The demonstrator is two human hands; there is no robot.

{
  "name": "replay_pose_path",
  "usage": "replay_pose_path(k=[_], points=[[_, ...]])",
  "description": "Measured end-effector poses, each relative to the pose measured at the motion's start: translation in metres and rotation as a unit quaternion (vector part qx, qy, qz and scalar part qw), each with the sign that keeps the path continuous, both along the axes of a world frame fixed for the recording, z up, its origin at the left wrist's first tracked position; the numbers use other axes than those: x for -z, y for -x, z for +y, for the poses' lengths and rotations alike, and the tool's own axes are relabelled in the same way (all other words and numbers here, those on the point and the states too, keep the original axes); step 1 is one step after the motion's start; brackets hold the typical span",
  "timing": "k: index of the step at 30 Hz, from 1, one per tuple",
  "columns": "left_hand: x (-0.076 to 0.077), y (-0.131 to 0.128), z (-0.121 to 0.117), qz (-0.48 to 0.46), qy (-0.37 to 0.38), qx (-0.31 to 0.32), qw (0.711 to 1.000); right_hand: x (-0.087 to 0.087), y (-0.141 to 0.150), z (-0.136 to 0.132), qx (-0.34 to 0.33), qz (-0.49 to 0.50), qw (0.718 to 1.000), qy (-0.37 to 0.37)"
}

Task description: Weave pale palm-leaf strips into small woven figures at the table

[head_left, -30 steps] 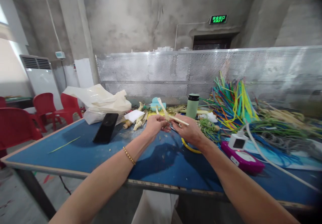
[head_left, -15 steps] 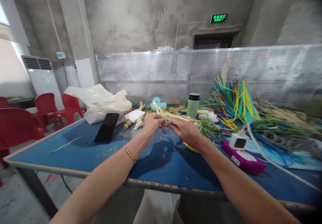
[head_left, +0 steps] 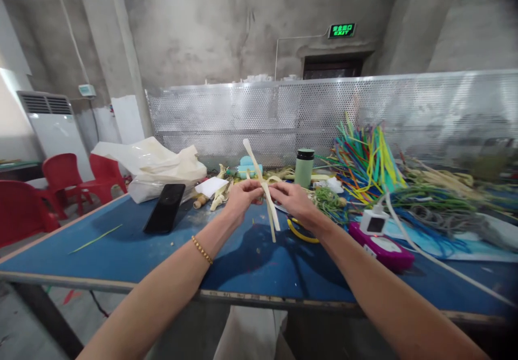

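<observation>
Several pale, flat weaving strips (head_left: 271,209) cross between my hands above the blue table (head_left: 170,263). One strip end rises up and left, while two ends hang down toward me. My left hand (head_left: 242,198) pinches the strips from the left, its fingertips close to the crossing. From the right, my right hand (head_left: 297,201) pinches at the same crossing, thumb and fingers together. The exact hold of the fingertips is partly hidden. Below my right hand lies a yellow-handled tool (head_left: 302,233), perhaps scissors, partly covered by my wrist.
A black phone (head_left: 165,209) and plastic bags (head_left: 162,165) lie at left. Behind my right hand stands a green bottle (head_left: 304,168). Farther right are colored strips (head_left: 376,160), green cords (head_left: 433,198), a magenta power strip (head_left: 382,249) and a white cable (head_left: 429,255).
The strips have turned: ends now hang down toward me, and one points up and left. Both hands stay close together. The view has shifted slightly to the right.
</observation>
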State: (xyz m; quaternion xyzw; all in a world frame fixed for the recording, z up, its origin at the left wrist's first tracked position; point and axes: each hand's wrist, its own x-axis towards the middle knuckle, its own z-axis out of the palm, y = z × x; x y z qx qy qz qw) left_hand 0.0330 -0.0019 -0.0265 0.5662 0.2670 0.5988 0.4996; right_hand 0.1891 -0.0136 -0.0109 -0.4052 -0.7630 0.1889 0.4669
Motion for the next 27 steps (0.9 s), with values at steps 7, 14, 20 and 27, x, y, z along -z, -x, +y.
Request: replay_pose_path(k=[7, 14, 20, 27], points=[[0.003, -0.004, -0.003, 0.009, 0.005, 0.01, 1.0, 0.004, 0.005, -0.002, -0.01, 0.132, 0.985, 0.111], [0.004, -0.008, -0.002, -0.005, -0.007, -0.014, 1.0, 0.006, 0.003, 0.0, -0.075, 0.187, 0.954, 0.22], [0.004, -0.004, 0.004, -0.074, 0.02, -0.026, 0.997, 0.008, 0.003, 0.0, -0.071, 0.168, 0.954, 0.236], [0.0, 0.0, 0.009, -0.156, 0.04, -0.027, 0.987, 0.005, 0.0, -0.001, -0.054, 0.109, 0.963, 0.242]])
